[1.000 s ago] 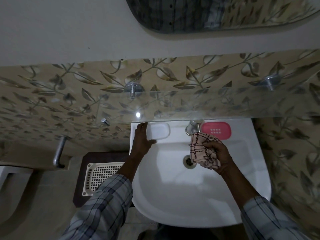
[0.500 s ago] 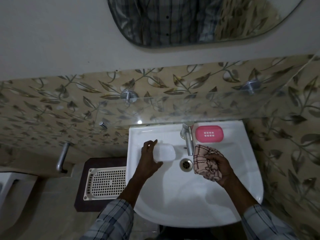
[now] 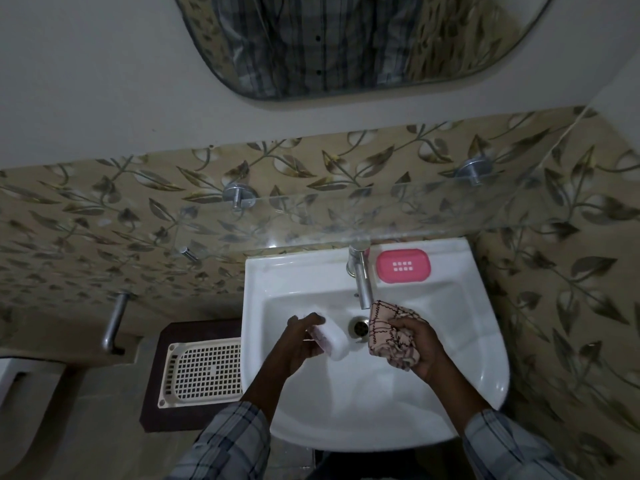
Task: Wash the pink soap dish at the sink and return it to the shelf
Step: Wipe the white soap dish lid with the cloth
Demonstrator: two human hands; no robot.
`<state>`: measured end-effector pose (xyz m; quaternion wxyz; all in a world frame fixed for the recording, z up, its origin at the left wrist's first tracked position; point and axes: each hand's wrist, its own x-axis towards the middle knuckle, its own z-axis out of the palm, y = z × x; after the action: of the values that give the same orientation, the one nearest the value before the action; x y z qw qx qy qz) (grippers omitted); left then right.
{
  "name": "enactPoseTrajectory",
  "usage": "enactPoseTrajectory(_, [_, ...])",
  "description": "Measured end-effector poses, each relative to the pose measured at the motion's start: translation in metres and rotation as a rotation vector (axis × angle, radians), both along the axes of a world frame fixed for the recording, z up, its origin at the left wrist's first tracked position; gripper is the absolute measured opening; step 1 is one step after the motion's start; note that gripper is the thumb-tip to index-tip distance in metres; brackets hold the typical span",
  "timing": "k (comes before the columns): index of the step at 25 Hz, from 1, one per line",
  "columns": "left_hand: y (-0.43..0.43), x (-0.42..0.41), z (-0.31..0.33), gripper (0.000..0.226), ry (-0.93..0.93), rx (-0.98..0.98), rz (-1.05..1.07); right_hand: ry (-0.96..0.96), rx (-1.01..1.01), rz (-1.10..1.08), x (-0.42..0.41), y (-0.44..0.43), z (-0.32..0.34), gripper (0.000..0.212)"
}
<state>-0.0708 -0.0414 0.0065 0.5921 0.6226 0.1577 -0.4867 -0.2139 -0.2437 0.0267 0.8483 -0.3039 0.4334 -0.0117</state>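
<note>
The pink soap dish (image 3: 403, 266) with its grid of drain holes lies on the back right ledge of the white sink (image 3: 485, 344), right of the steel tap (image 3: 362, 280). My left hand (image 3: 294, 346) holds a white oblong dish piece (image 3: 335, 340), tilted over the basin left of the drain (image 3: 360, 328). My right hand (image 3: 422, 349) grips a crumpled pink checked cloth (image 3: 386, 332) just right of the drain, under the tap's spout. Neither hand touches the pink dish.
A glass shelf (image 3: 346, 216) on two steel pegs spans the leaf-patterned tiles above the sink. A cream perforated basket (image 3: 204, 372) sits on a dark stand to the left. A wall pipe (image 3: 116, 320) juts out further left. A mirror (image 3: 346, 43) hangs above.
My left hand has lifted the white piece off the sink's back left ledge and carried it down over the basin, tilting it. My right hand with the cloth has dropped slightly toward the drain.
</note>
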Motion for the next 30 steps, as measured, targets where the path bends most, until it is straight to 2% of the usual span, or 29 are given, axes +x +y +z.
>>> enactPoseTrajectory(2, [-0.004, -0.003, 0.0, 0.044, 0.013, 0.019, 0.065, 0.004, 0.007, 0.009, -0.001, 0.0, 0.001, 0.027])
enactPoseTrajectory(3, [-0.005, -0.004, -0.001, 0.041, 0.005, 0.029, 0.098, 0.001, 0.008, 0.014, -0.002, 0.0, 0.002, 0.027])
enactPoseTrajectory(5, [-0.007, -0.006, -0.002, 0.046, -0.032, 0.063, 0.118, -0.008, 0.015, 0.016, -0.003, 0.0, 0.001, 0.026])
enactPoseTrajectory(9, [-0.009, -0.01, 0.003, 0.062, -0.133, 0.162, 0.025, -0.074, 0.054, 0.023, -0.004, 0.002, 0.002, 0.024])
enactPoseTrajectory(11, [-0.011, -0.01, 0.006, 0.057, -0.157, 0.168, 0.009, -0.127, 0.05, 0.05, -0.007, 0.001, 0.005, 0.032])
enactPoseTrajectory(13, [-0.01, -0.01, 0.006, 0.067, -0.191, 0.154, 0.028, -0.151, 0.031, 0.063, -0.009, -0.001, 0.007, 0.041])
enactPoseTrajectory(16, [-0.011, -0.008, 0.017, 0.032, -0.291, 0.114, 0.04, -0.163, 0.008, -0.041, -0.006, -0.008, 0.009, 0.042])
enactPoseTrajectory(17, [-0.012, -0.007, 0.023, 0.027, -0.284, 0.088, 0.052, -0.156, 0.012, -0.075, -0.002, -0.009, 0.01, 0.043])
enactPoseTrajectory(19, [-0.015, -0.002, 0.036, 0.041, -0.275, 0.05, 0.029, -0.169, -0.019, -0.089, 0.01, -0.008, 0.02, 0.041])
enactPoseTrajectory(21, [-0.021, 0.005, 0.056, 0.056, -0.413, 0.091, -0.101, -0.163, -0.137, -0.021, 0.027, 0.001, 0.037, 0.031])
enactPoseTrajectory(24, [-0.034, 0.009, 0.085, 0.059, -0.638, 0.202, -0.316, -0.054, -0.26, 0.028, 0.056, 0.022, 0.051, 0.025])
enactPoseTrajectory(26, [-0.04, 0.005, 0.09, 0.062, -0.704, 0.192, -0.386, -0.003, -0.146, 0.007, 0.073, 0.032, 0.053, 0.029])
enactPoseTrajectory(28, [-0.041, -0.003, 0.088, 0.057, -0.72, 0.146, -0.365, -0.001, -0.027, -0.001, 0.082, 0.042, 0.057, 0.033])
enactPoseTrajectory(30, [-0.038, 0.0, 0.083, 0.053, -0.703, 0.078, -0.31, -0.052, -0.034, 0.026, 0.085, 0.052, 0.062, 0.025])
